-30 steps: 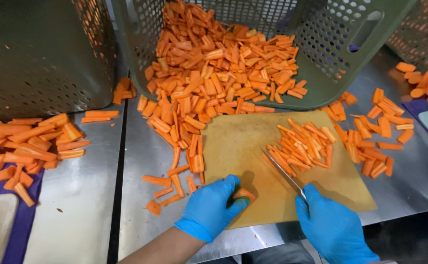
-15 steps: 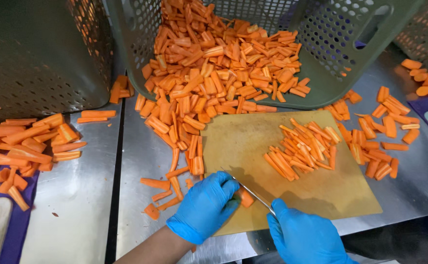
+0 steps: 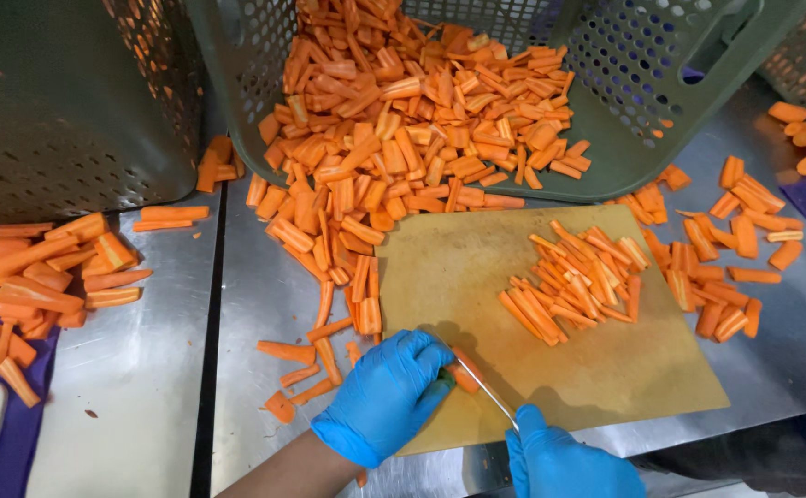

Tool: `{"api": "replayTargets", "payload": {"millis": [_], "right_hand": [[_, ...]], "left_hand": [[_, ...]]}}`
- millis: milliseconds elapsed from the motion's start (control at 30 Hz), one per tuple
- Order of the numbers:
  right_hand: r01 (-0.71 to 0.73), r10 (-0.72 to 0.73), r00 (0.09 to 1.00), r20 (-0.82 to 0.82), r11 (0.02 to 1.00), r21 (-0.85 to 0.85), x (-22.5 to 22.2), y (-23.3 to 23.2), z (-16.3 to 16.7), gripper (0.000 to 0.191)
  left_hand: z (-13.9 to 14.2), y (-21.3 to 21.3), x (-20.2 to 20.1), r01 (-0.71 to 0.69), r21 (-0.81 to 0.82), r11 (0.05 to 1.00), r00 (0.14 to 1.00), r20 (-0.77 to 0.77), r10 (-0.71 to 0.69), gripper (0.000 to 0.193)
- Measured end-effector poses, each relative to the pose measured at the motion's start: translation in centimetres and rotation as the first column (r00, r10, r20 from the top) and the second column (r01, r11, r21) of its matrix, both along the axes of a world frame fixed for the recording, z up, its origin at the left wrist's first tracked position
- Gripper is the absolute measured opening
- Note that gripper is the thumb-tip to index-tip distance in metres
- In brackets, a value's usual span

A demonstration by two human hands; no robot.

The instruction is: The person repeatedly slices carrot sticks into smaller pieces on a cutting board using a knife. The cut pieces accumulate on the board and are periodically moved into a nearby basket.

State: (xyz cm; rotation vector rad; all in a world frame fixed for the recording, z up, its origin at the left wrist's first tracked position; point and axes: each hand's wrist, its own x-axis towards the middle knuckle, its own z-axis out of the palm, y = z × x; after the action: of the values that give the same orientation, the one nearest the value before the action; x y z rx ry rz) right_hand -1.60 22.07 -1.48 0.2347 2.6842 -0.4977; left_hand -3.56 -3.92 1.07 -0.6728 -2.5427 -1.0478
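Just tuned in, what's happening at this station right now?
A person in blue gloves is cutting carrots. The left hand pins a carrot piece on the tan cutting board while the right hand holds a knife against it. Cut sticks lie piled on the board; more carrot pieces spill from a tipped green crate.

Gloved hands (image 3: 386, 395), knife (image 3: 488, 392), carrot piece (image 3: 463, 375), cutting board (image 3: 605, 369)

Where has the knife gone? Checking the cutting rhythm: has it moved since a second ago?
Yes. The thin steel knife moved left from the cut carrot pile to the board's near-left corner.
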Motion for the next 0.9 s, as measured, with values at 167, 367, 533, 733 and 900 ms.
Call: {"api": "replayTargets", "payload": {"millis": [167, 367, 533, 733, 900], "right_hand": [[-0.172, 0.168, 0.970, -0.177, 0.985, -0.007, 0.0, 1.0, 0.1, 0.034], [-0.376, 0.435, 0.882, -0.182, 0.882, 0.285, -0.7, 0.7, 3.3, 0.036], [-0.356, 0.424, 0.871, -0.250, 0.894, 0.273, -0.7, 0.0, 4.3, 0.035], [-0.368, 0.420, 0.879, -0.223, 0.898, 0.241, -0.5, -0.3, 4.5, 0.030], [-0.449, 0.499, 0.862, -0.093, 0.834, 0.320, -0.5, -1.2, 4.9, 0.024]], "left_hand": [[-0.8, 0.3, -0.2, -0.073, -0.019, 0.997, 0.997, -0.015, 0.072, 0.023], [-0.4, 0.5, -0.2, -0.101, 0.006, 0.995, 0.994, -0.048, 0.101, 0.015], [0.2, 0.3, 0.1, -0.060, -0.086, 0.994, 0.985, -0.169, 0.045, 0.027], [0.1, 0.3, 0.0, -0.077, -0.036, 0.996, 0.996, -0.054, 0.075, 0.025], [0.0, -0.1, 0.3, -0.043, -0.103, 0.994, 0.996, -0.087, 0.034, 0.026]]}}
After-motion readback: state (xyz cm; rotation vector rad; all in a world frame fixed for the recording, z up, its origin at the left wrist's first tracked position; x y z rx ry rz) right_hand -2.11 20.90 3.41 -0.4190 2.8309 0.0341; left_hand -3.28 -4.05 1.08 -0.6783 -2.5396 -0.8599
